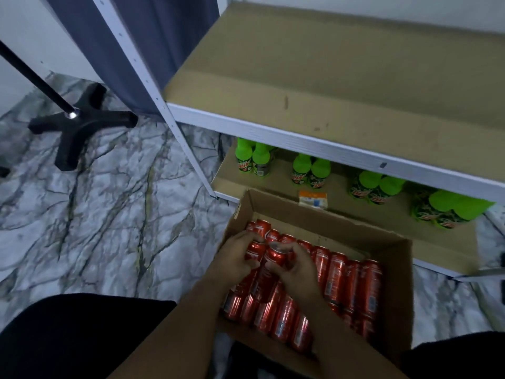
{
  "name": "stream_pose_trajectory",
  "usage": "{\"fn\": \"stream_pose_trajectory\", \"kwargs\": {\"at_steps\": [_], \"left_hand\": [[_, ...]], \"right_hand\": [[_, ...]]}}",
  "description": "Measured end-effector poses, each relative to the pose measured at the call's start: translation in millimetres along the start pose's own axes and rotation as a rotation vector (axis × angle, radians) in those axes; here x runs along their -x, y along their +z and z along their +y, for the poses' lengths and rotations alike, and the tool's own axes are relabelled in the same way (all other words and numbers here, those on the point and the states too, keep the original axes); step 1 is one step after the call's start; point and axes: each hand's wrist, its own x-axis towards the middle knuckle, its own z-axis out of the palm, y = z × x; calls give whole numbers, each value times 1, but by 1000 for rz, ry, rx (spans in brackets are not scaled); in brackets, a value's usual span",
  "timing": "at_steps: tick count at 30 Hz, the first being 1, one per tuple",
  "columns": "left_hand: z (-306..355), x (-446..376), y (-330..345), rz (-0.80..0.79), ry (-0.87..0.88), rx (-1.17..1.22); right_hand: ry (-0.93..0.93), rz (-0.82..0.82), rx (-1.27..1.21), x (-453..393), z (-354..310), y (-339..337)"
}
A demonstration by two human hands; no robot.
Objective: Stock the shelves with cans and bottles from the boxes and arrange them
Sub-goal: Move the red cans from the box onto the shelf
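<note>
Down at 6 o'clock, open cardboard box (393, 291) on marble floor (109, 214), nearly full of red cans (338, 280) lying in rows. Left hand (235, 259) curls round one can (255, 248); right hand (296, 266) curls round neighbouring can (274, 257), both at box's 10 o'clock corner. Green bottles (308, 170) already paired along lower shelf (341, 203) at 1 o'clock. Upper shelf (314, 77) at 12 o'clock holds no cans. Judgement: bottles largely stocked, cans barely begun.
</note>
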Motion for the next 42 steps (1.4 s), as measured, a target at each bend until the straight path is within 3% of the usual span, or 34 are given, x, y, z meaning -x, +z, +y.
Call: {"fn": "stream_pose_trajectory", "kwargs": {"at_steps": [14,24,33,38,42], "left_hand": [[309,66,-224,112,384,261],[538,131,-373,208,680,199],[668,136,-412,289,943,197],[705,113,-415,341,926,248],[716,82,-420,380,890,235]], "right_hand": [[-261,92,31,87,-366,-114],[-583,165,67,172,-628,-196],[-787,292,78,202,-735,-265],[-910,338,161,185,-769,-293],[-905,290,152,152,-782,-299]]}}
